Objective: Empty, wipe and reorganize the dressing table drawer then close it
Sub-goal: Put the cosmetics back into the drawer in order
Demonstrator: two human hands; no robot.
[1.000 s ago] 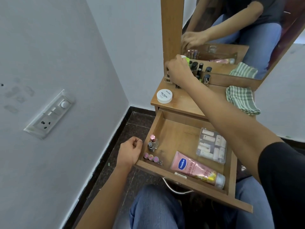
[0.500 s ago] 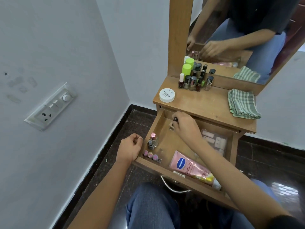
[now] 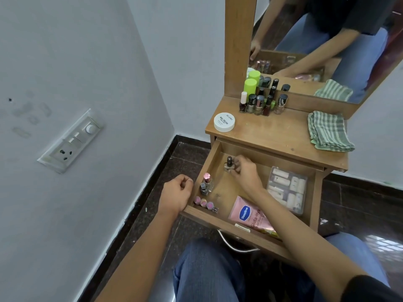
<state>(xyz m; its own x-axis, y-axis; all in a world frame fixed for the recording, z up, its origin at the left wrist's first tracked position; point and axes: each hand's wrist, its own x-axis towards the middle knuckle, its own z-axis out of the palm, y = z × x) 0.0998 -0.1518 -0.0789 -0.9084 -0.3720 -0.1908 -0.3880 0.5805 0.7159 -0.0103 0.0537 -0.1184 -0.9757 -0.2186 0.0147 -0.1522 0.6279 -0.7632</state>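
Item 1. Fingers (image 3: 238, 168) of our right hand (image 3: 246, 175): closed in a pinch on one dark-capped bottle (image 3: 229, 164), which stands upright at the back left of the drawer (image 3: 229, 192).

Item 2. Left hand (image 3: 176, 192): fingers curled into a fist, nothing seen in them; it rests against the drawer's front left corner.

Item 3. Also in the drawer: two upright bottles (image 3: 206, 185) by the left wall, three pink caps (image 3: 204, 202) along the front, a tube (image 3: 250, 215), a clear box (image 3: 287, 190).

Item 4. On the tabletop (image 3: 272, 134): a bottle cluster (image 3: 260, 103), a white jar (image 3: 224, 122), a cloth (image 3: 329, 131).

Step, as we judge it: emptying, partway through; wiping not begun.

Next: we lift the bottle straight up, clear of the drawer's back edge, and set it beside the cluster without toppling its neighbours.
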